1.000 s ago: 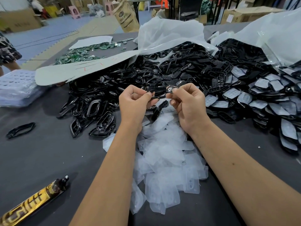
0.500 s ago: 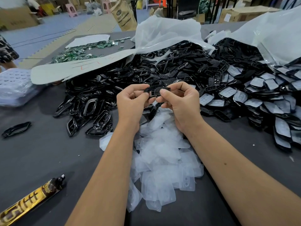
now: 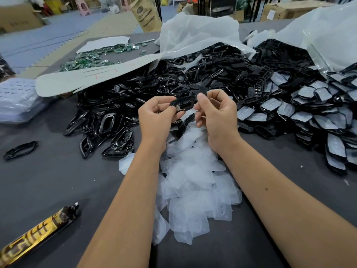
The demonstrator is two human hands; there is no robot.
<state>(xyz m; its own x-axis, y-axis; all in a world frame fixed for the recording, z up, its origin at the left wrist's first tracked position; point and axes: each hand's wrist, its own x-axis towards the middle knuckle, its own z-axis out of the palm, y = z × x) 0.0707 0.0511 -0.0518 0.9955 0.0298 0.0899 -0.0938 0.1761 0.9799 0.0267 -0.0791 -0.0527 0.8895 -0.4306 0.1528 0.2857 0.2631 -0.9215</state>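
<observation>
Black shell piece point(image 3: 183, 102) at dead centre, lifted clear of the grey counter point(image 3: 58, 180) and pinched from both ends. At its 9 o'clock end, left hand point(image 3: 156, 118), thumb and curled fingers point(image 3: 162, 100) clamped on the piece. At its 3 o'clock end, right hand point(image 3: 217, 113), fingers point(image 3: 218, 95) curled in and thumb pressed against the other tip.

Directly below, toward 6 o'clock, a heap of clear film pieces point(image 3: 193, 180) lying between the two forearms. At 9 o'clock of the hands, a pile of glossy black frames point(image 3: 116, 117) — with one stray frame point(image 3: 20, 149) well apart, farther out the same way. From 12 round to 3 o'clock, more black parts, among them film-covered shells point(image 3: 318, 113), spilling from white plastic bags point(image 3: 202, 35). Far off at 11 o'clock, green circuit boards point(image 3: 90, 59). At the 9 o'clock edge, a stack of pale perforated trays point(image 3: 17, 99). Down at 7 o'clock — near the counter's front — a gold-printed tube point(image 3: 34, 235) on its side.
</observation>
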